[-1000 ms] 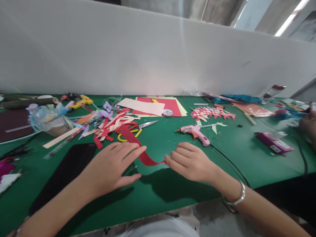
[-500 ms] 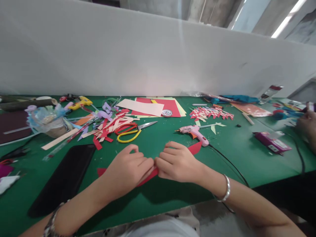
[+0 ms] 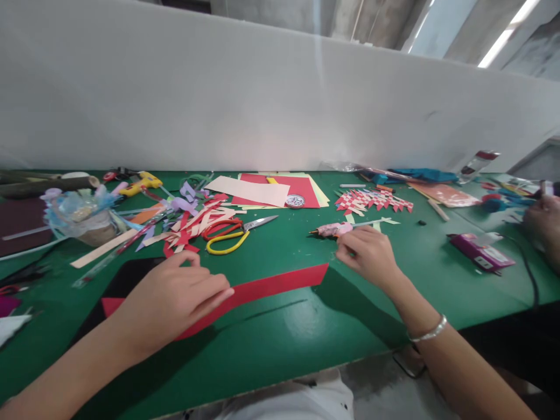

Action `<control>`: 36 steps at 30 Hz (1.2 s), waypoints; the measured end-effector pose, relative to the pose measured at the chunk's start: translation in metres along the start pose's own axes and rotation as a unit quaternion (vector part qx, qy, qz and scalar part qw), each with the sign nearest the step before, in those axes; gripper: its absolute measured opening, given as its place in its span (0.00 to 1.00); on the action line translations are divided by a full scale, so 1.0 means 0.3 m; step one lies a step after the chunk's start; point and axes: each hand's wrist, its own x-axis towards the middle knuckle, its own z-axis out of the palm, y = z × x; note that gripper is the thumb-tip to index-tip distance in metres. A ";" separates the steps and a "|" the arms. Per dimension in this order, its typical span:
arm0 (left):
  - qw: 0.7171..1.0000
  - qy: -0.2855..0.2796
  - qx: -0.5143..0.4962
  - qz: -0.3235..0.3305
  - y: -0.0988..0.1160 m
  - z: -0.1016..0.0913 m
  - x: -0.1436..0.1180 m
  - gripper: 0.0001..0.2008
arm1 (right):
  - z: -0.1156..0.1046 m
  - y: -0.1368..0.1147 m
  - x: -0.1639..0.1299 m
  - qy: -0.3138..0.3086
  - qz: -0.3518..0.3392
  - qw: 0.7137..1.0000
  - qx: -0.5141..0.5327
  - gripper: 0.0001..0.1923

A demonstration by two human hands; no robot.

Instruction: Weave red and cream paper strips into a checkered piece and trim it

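A long red paper strip (image 3: 271, 286) lies flat on the green table (image 3: 284, 332), running from lower left to mid right. My left hand (image 3: 175, 294) rests on its left part and holds it down, fingers stretched toward the right. My right hand (image 3: 371, 254) is off the strip, farther back. Its fingers curl around the handle of a pink glue gun (image 3: 331, 229) whose nozzle points left. A silver bangle (image 3: 431, 332) sits on my right wrist.
Yellow-handled scissors (image 3: 231, 236) and a heap of red and cream strips (image 3: 196, 221) lie behind my left hand, beside a black flat device (image 3: 126, 271). Farther back are paper sheets (image 3: 280, 189) and a woven red-white piece (image 3: 376, 200). Another person's hand (image 3: 542, 224) works at the far right.
My hands, joined on the curled strip, have parted. The strip now lies stretched flat. My left hand slid left along it, and my right hand moved back right onto the pink glue gun.
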 end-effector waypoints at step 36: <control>0.972 0.029 0.233 0.001 -0.160 0.000 -0.157 0.16 | -0.036 0.010 0.088 -0.327 0.032 0.894 0.305 0.19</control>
